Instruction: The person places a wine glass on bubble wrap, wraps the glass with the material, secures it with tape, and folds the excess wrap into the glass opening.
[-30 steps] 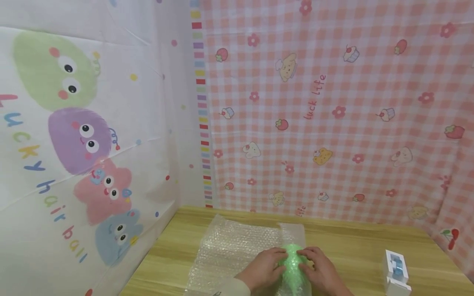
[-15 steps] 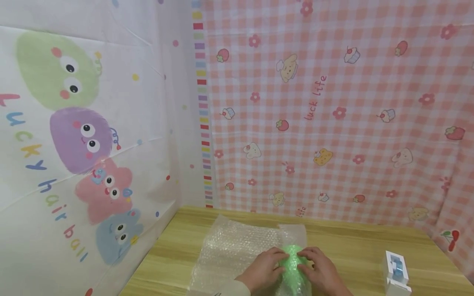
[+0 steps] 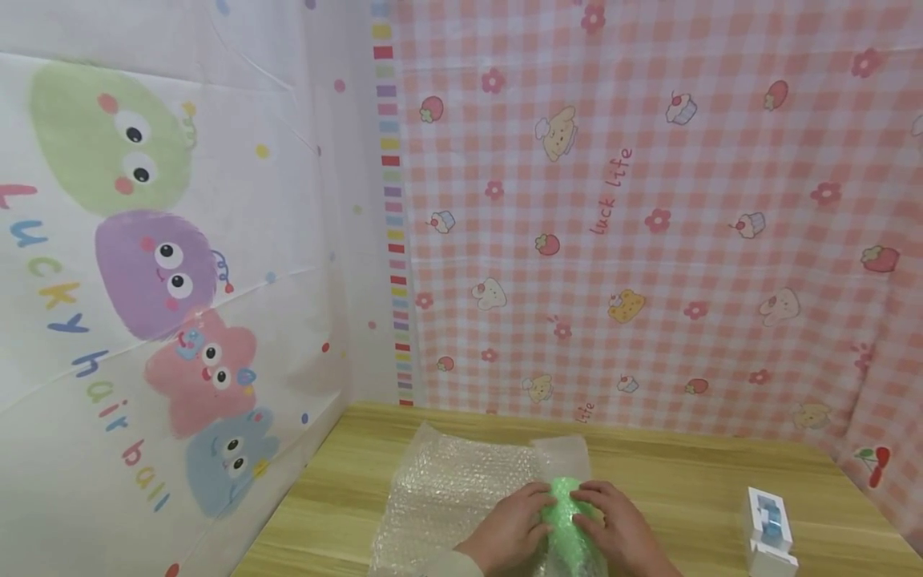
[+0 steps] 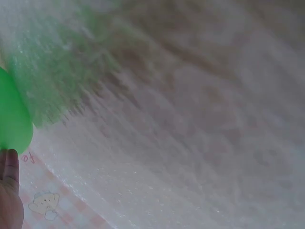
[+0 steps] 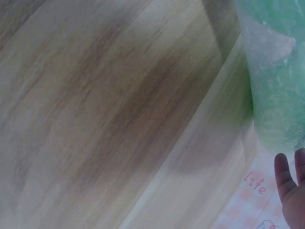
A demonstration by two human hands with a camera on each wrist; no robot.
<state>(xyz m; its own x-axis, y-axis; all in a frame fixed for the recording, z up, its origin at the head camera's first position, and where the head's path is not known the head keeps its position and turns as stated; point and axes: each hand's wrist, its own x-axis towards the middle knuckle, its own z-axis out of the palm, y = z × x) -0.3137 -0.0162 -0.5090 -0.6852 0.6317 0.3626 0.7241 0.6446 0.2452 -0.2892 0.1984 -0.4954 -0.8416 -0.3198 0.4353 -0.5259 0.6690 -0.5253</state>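
Observation:
A rounded green object (image 3: 567,509) lies partly rolled up in clear bubble wrap (image 3: 461,481) on the wooden table. Its smooth, bare green end (image 4: 14,117) shows at the left edge of the left wrist view; its exact kind is unclear. My left hand (image 3: 510,525) grips the roll's left side, with fingers bent against it. From the right side my right hand (image 3: 623,525) holds the same roll, its fingertips resting over the wrapped top. In the right wrist view the bubble layers cover the green surface (image 5: 281,105). The roll's near end is cut off by the frame.
A white box (image 3: 771,529) with a blue item in its window stands at the right of the wooden table (image 3: 678,473). The flat sheet of wrap spreads left of the roll. Patterned cloths (image 3: 505,240) hang behind and at the left.
The green roll and both hands have shifted very slightly left, and the loose wrap strip behind them has moved left too. The grip of both hands stays the same.

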